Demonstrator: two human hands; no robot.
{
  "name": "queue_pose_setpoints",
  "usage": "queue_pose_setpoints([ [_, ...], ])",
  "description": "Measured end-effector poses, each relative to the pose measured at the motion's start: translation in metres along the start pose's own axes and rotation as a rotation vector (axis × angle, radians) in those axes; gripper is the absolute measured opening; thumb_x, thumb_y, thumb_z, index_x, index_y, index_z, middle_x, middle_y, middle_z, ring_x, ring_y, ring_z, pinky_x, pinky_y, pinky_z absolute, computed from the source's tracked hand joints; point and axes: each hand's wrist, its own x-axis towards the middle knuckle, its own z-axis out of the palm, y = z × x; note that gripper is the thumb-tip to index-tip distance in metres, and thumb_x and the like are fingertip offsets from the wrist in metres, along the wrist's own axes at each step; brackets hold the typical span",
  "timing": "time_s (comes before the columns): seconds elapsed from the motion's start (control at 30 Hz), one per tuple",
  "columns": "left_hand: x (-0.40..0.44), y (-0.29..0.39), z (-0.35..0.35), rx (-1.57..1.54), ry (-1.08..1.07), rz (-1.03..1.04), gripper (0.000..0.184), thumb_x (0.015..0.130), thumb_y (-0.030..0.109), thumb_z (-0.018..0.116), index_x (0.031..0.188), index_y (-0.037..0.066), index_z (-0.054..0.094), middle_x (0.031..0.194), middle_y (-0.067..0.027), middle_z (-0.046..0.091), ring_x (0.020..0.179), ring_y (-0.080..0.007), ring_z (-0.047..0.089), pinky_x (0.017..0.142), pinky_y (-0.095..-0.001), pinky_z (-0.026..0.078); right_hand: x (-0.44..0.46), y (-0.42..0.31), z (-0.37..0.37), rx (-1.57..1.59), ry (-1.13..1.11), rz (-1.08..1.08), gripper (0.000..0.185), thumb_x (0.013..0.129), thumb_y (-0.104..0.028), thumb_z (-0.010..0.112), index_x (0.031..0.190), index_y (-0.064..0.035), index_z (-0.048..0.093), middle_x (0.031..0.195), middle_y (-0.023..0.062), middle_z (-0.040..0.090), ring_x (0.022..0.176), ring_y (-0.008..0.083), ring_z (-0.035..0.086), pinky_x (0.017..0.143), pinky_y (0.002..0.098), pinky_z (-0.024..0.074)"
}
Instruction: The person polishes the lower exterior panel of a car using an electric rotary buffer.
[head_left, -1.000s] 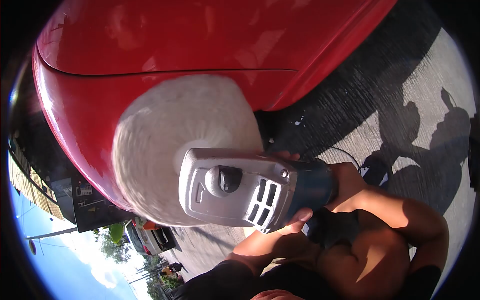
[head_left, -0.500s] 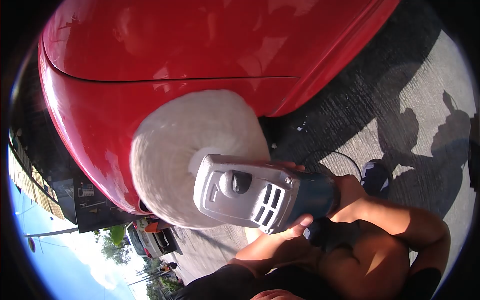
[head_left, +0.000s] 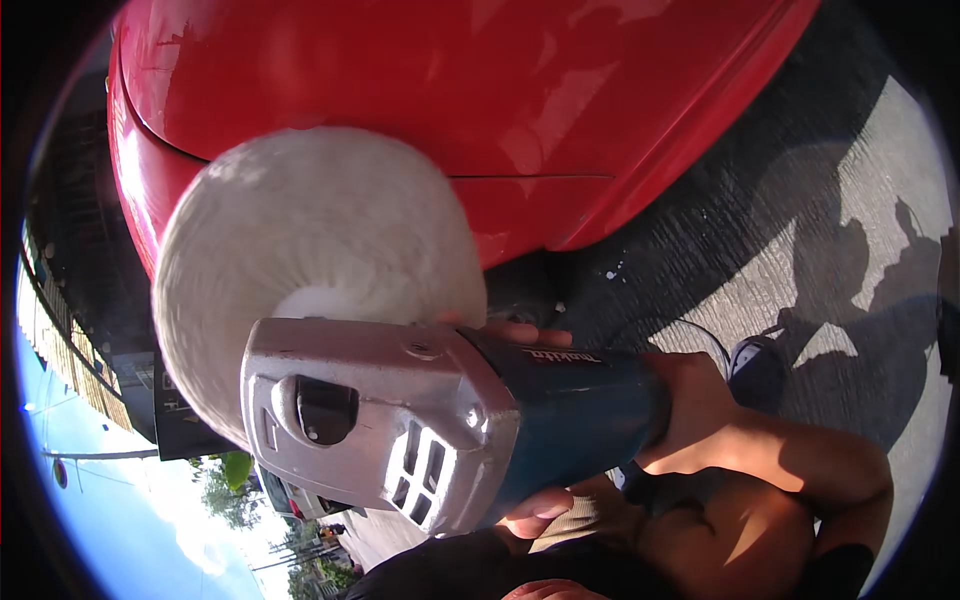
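Note:
My right hand (head_left: 690,405) wraps around the rear of a blue and silver power polisher (head_left: 575,410). My left hand (head_left: 540,510) grips it farther forward, thumb on the near side and fingertips showing beyond the body. A big, fluffy white wool pad (head_left: 320,215) on the polisher overlaps the glossy red car body (head_left: 450,90). The pad's surface is streaked, as if spinning. It covers part of a panel seam; whether its far face presses on the paint is hidden.
Dark, grooved concrete (head_left: 690,250) with sunlit patches and shadows lies to the right. A cord (head_left: 690,325) runs near a shoe (head_left: 757,365). At the lower left are a parked vehicle (head_left: 300,497), plants and bright sky.
The polisher and its pad have shifted left across the view and look larger. Both hands keep their hold. The car body appears slightly farther right.

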Motion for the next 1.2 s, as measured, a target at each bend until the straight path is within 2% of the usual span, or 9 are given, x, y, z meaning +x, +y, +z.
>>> queue_pose_setpoints([
  [0.1,-0.003,0.006,-0.006,-0.001,-0.023,0.022,0.088,0.077,0.029,0.094,0.147,0.003,0.048,0.136,-0.0154,0.061,0.121,-0.0294,0.064,0.102,-0.0444,0.055,-0.005,-0.002,0.003,-0.039,0.011,0.036,0.053,0.053,-0.025,0.087,0.099,-0.0028,0.072,0.091,0.0179,0.074,0.087,0.0408,0.074,0.080,0.0453,0.0608],
  [0.2,-0.007,0.002,-0.006,0.017,-0.064,0.012,0.085,0.078,0.028,0.093,0.146,0.002,0.050,0.135,-0.0153,0.062,0.120,-0.0288,0.064,0.101,-0.0438,0.055,-0.008,0.009,0.009,-0.027,0.042,-0.026,0.043,0.061,-0.019,0.082,0.099,-0.0029,0.071,0.083,0.0176,0.074,0.081,0.0377,0.076,0.073,0.0417,0.0607],
  [0.3,-0.016,-0.010,-0.003,0.032,-0.102,-0.014,0.082,0.079,0.027,0.093,0.145,0.002,0.051,0.133,-0.0151,0.063,0.119,-0.0283,0.064,0.100,-0.0431,0.055,-0.013,0.018,0.012,-0.042,0.024,0.039,0.042,0.063,-0.020,0.083,0.100,-0.0037,0.071,0.085,0.0180,0.075,0.083,0.0386,0.076,0.073,0.0424,0.0607],
  [0.43,-0.020,-0.024,-0.004,0.050,-0.175,-0.063,0.078,0.080,0.026,0.092,0.143,0.001,0.054,0.132,-0.0149,0.064,0.118,-0.0275,0.065,0.099,-0.0422,0.056,-0.017,0.035,0.016,-0.030,0.000,0.123,0.043,0.061,-0.022,0.083,0.100,-0.0068,0.073,0.094,0.0190,0.076,0.093,0.0408,0.074,0.083,0.0463,0.0605],
  [0.6,-0.024,-0.051,-0.005,0.100,-0.264,-0.133,0.072,0.082,0.025,0.091,0.140,0.000,0.057,0.130,-0.0147,0.066,0.116,-0.0266,0.066,0.098,-0.0410,0.057,-0.020,0.049,0.015,0.046,0.021,0.143,0.032,0.070,-0.020,0.079,0.098,-0.0066,0.073,0.092,0.0184,0.076,0.091,0.0405,0.075,0.079,0.0439,0.0606],
  [0.8,-0.041,-0.095,0.001,0.168,-0.346,-0.207,0.066,0.084,0.024,0.090,0.138,-0.001,0.060,0.128,-0.0144,0.068,0.114,-0.0255,0.067,0.096,-0.0397,0.057,-0.028,0.106,0.029,0.000,0.051,0.097,0.027,0.075,-0.020,0.079,0.097,-0.0062,0.073,0.088,0.0178,0.076,0.086,0.0382,0.076,0.074,0.0429,0.0598],
  [1.0,-0.029,-0.123,0.012,0.206,-0.236,-0.165,0.064,0.081,0.024,0.092,0.134,-0.001,0.065,0.125,-0.0137,0.072,0.111,-0.0240,0.070,0.097,-0.0372,0.058,-0.026,0.136,0.033,0.146,0.120,0.093,0.023,0.077,-0.020,0.080,0.094,-0.0066,0.074,0.087,0.0162,0.077,0.085,0.0337,0.078,0.071,0.0416,0.0593],
  [1.2,-0.035,-0.147,0.011,0.306,-0.226,-0.287,0.070,0.076,0.026,0.094,0.132,-0.003,0.064,0.124,-0.0132,0.071,0.110,-0.0231,0.070,0.098,-0.0371,0.058,-0.032,0.172,0.042,0.153,0.113,0.125,0.024,0.076,-0.020,0.081,0.094,-0.0047,0.075,0.086,0.0170,0.078,0.083,0.0312,0.079,0.069,0.0413,0.0593],
])
